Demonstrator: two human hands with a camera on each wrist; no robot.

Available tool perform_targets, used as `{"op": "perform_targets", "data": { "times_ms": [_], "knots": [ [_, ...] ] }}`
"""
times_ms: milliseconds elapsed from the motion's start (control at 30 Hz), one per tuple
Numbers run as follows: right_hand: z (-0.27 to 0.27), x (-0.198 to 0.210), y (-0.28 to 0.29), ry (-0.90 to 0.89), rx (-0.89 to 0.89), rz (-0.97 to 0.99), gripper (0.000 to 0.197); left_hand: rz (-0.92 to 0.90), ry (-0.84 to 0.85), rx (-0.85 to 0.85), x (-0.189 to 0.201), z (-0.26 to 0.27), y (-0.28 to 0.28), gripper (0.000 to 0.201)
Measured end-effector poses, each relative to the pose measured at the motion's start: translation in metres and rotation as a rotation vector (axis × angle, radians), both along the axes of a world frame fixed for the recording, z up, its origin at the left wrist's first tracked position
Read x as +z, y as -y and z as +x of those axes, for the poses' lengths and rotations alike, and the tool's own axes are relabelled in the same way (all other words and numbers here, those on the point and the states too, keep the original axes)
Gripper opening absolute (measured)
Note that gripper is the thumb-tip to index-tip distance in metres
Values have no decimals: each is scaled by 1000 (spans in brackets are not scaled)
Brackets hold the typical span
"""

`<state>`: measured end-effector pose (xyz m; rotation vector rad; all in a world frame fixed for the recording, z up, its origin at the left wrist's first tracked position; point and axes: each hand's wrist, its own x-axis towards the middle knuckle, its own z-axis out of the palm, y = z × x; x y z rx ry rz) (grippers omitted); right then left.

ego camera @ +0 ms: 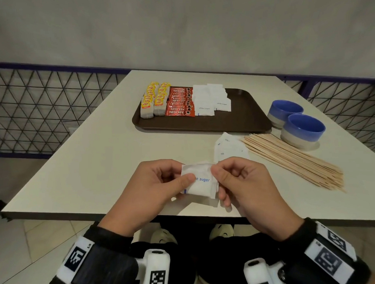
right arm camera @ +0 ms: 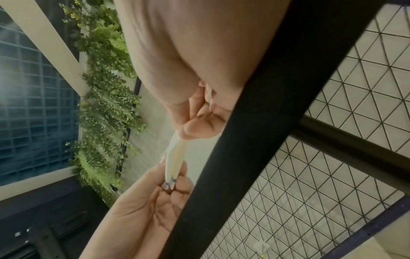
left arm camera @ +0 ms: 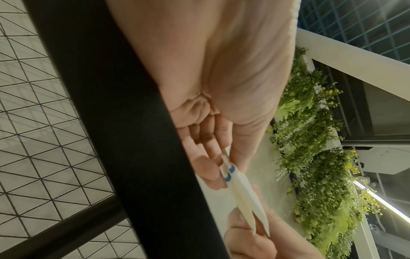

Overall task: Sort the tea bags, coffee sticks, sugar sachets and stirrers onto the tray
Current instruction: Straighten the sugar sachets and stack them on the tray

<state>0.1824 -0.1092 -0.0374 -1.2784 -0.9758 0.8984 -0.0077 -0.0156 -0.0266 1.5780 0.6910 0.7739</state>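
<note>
Sugar sachets (ego camera: pixel 199 180) pinched between left hand (ego camera: pixel 156 185), right hand (ego camera: pixel 240 182).

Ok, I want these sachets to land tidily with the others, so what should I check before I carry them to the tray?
1. Both hands grip the stack: ok. The left hand and right hand pinch the held sugar sachets at opposite edges.
2. Sachets aligned: not ok; edge-on in the left wrist view they splay apart.
3. Count in hand: at least two; the exact number I cannot tell.
4. Room on the tray: ok, bare area right of the sugar rows.
5. Work left: not ok; loose sachets and stirrers lie on the table.
</note>
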Motion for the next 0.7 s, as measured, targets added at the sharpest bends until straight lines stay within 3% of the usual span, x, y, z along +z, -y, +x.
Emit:
{"op": "perform_targets", "data": {
  "times_ms": [267,533,700],
  "knots": [
    [-8,8,2,52,-26,-66,36,-4,-16,-3,3,1,3,9],
    [-7,5,4,123,54,-69,23,7,32,57,4,2,4,12],
    [-6,1,3,88,69,-49,17,15,26,67,4,2,5,28]
  ]
}}
